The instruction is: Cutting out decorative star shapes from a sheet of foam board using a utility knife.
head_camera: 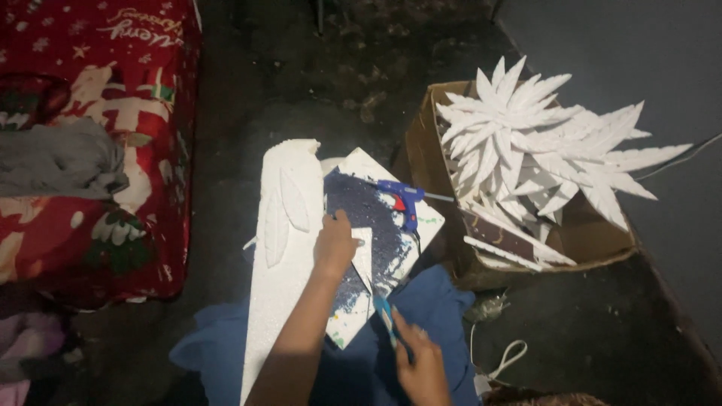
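Down on dark concrete floor (316, 83) — left hand (335, 244) flat on board (376, 218), right hand (421, 365) pinching cutter (385, 319).

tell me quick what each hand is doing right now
Left hand: pressed down on a white foam piece on the glitter-covered board; no grip visible.
Right hand: closed on a blue-handled tool, kind unclear.

Dim room, dark stained floor (301, 68), grey wall (639, 45).

This looks like a room at home used for crafts. A red holiday blanket (113, 150) lies by the dark floor (301, 83), near a cardboard box (594, 237) of white foam leaves (526, 143).
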